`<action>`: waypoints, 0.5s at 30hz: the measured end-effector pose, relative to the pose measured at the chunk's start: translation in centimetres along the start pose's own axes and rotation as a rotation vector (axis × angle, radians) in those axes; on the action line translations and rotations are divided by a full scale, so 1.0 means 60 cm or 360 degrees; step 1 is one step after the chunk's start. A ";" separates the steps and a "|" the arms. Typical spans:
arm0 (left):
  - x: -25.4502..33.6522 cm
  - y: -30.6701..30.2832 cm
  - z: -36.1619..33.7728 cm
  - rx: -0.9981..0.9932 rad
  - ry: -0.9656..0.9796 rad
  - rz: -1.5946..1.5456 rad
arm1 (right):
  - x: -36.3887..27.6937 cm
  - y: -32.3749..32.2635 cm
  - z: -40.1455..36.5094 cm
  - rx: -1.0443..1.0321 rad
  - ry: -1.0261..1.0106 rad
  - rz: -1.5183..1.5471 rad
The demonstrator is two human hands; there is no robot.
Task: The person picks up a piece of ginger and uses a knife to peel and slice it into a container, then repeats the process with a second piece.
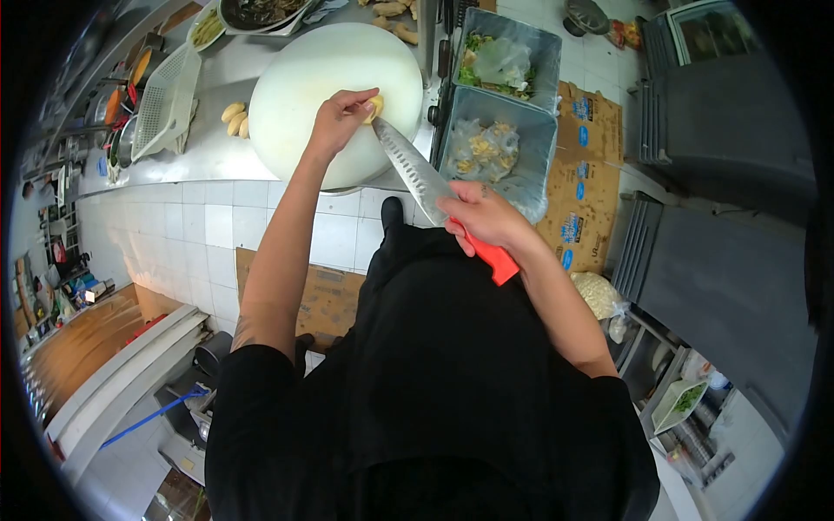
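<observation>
My left hand (339,117) pinches a small peeled yellowish piece of ginger (375,108) on the round white cutting board (304,74). In my right hand (482,217) is a large knife (413,169) with a red handle (493,259); its dimpled blade points up-left and the tip touches the ginger. A few peeled pieces (234,120) lie on the steel counter just left of the board. Unpeeled ginger roots (395,19) lie beyond the board's far edge.
Two grey bins (499,148) with scraps in plastic bags stand right of the board. A white plastic basket (165,100) and dishes sit at the counter's left. Flattened cardboard (586,174) covers the tiled floor; a dark cabinet stands to the right.
</observation>
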State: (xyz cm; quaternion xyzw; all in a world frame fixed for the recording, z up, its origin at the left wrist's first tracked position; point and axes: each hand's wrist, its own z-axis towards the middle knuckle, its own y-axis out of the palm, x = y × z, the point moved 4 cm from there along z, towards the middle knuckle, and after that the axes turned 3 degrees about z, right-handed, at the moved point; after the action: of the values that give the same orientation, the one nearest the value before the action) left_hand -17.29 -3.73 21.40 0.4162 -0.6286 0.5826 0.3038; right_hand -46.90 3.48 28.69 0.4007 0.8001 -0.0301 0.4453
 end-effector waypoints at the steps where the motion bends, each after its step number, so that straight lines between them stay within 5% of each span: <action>1: 0.000 0.000 -0.002 0.0001 -0.0009 -0.0022 | 0.000 0.001 0.000 -0.0001 0.0001 -0.0001; 15: 0.033 -0.034 -0.017 -0.0026 0.0372 0.0474 | -0.023 -0.037 -0.067 0.0318 -0.0028 -0.0257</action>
State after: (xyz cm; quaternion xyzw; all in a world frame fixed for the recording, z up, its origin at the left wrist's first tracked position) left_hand -16.57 -3.03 24.23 0.2457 -0.6482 0.6604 0.2885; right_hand -50.77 2.73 31.45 0.3771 0.8189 -0.1490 0.4062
